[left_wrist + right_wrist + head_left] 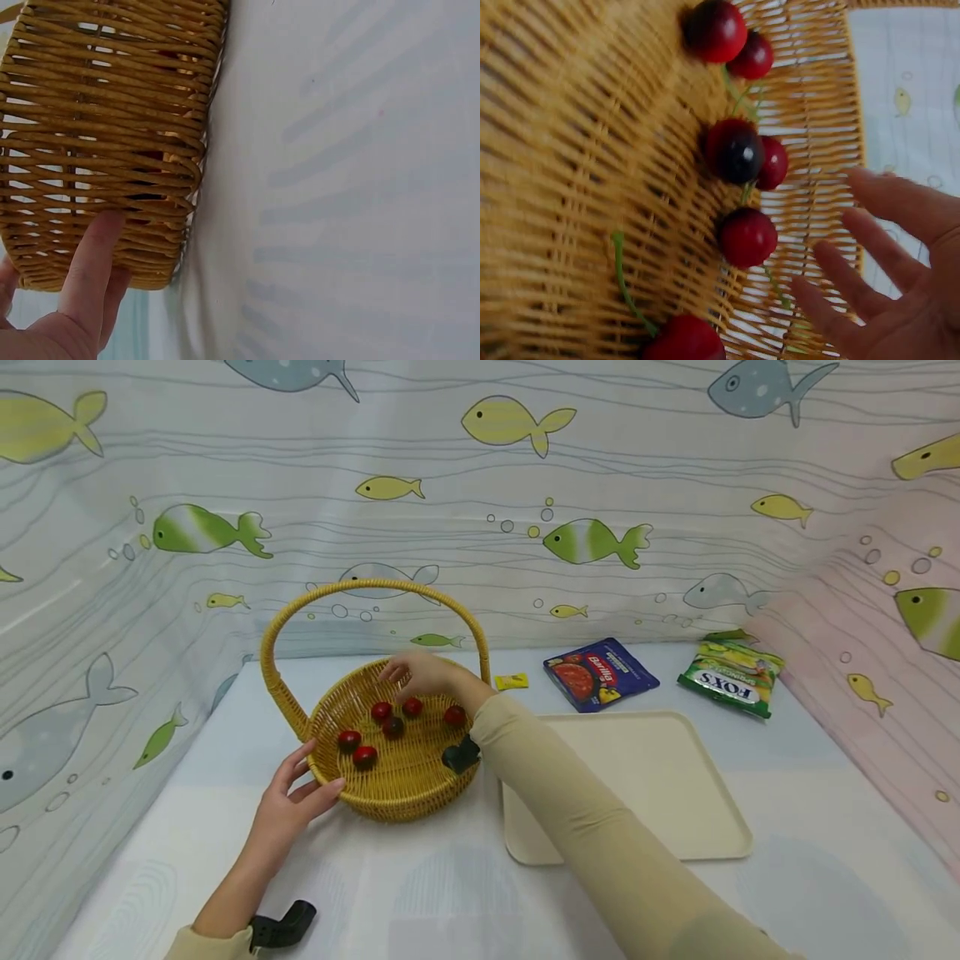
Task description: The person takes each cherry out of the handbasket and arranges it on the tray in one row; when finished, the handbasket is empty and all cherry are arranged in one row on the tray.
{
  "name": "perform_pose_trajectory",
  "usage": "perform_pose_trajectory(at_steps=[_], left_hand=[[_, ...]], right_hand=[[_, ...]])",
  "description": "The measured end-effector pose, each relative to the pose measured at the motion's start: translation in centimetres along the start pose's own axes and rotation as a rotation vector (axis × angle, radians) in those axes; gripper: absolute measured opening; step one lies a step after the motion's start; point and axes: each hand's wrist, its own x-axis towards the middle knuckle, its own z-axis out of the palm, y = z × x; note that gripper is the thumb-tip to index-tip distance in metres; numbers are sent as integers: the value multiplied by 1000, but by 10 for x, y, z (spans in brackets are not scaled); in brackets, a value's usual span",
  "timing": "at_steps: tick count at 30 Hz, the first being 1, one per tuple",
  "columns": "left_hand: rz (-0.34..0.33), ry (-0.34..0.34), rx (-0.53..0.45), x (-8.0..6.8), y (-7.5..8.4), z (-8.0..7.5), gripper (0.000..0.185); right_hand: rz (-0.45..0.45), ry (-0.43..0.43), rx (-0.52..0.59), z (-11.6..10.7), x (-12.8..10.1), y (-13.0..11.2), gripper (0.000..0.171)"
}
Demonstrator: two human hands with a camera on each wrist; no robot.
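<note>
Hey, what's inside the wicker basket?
Six cherries show in the wicker basket. In the head view, the right hand and sleeve cover part of its far and right sides; anything directly beneath is hidden there.

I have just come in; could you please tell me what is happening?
Someone is busy with a basket of cherries. The left hand touches its near left side; the right hand is over it, spread and holding nothing. The cherries lie inside, and a tray is to the right.
</note>
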Motion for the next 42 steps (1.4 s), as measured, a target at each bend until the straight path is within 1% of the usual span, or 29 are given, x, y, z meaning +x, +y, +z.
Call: perform_pose_trajectory(at_steps=[4, 6, 9, 12, 14, 18, 20, 22, 25, 27, 29, 34, 35, 38, 42], left_hand=[[3, 1, -8, -2, -1, 1, 81], [5, 6, -13, -2, -1, 2, 81], [1, 5, -18, -3, -1, 3, 81], [7, 11, -6, -2, -1, 2, 80], [5, 6, 4, -2, -1, 2, 81], [11, -12, -5, -1, 0, 1, 80], [18, -17, -9, -1, 1, 1, 80], [24, -16, -11, -1, 1, 0, 80], [24, -14, -12, -1, 0, -1, 79], [23, -17, -22, 0, -1, -2, 80], [26, -18, -28, 1, 0, -1, 79], [30, -12, -27, 0, 2, 1, 79], [30, -15, -30, 0, 3, 1, 79], [33, -22, -34, -1, 2, 0, 79], [33, -30, -46, -2, 2, -2, 79]], right_hand=[[74, -76, -102, 0, 2, 4, 45], [99, -119, -135, 0, 3, 6, 46], [122, -174, -175, 0, 4, 10, 49], [140, -206, -225, -1, 4, 13, 50], [160, -232, -244, 0, 3, 14, 47], [199, -301, -272, 0, 0, 13, 33], [209, -330, -266, 0, 0, 10, 29], [207, -363, -272, 1, 0, 7, 28], [203, -408, -323, 2, 0, 1, 30], [204, -424, -365, 3, 0, 0, 31], [216, -429, -378, 2, -2, 0, 32], [266, -462, -269, 1, -3, 1, 32], [266, -469, -264, 1, -3, 1, 31], [238, -461, -268, 0, -3, -3, 26], [174, -428, -251, -3, -6, -16, 24]])
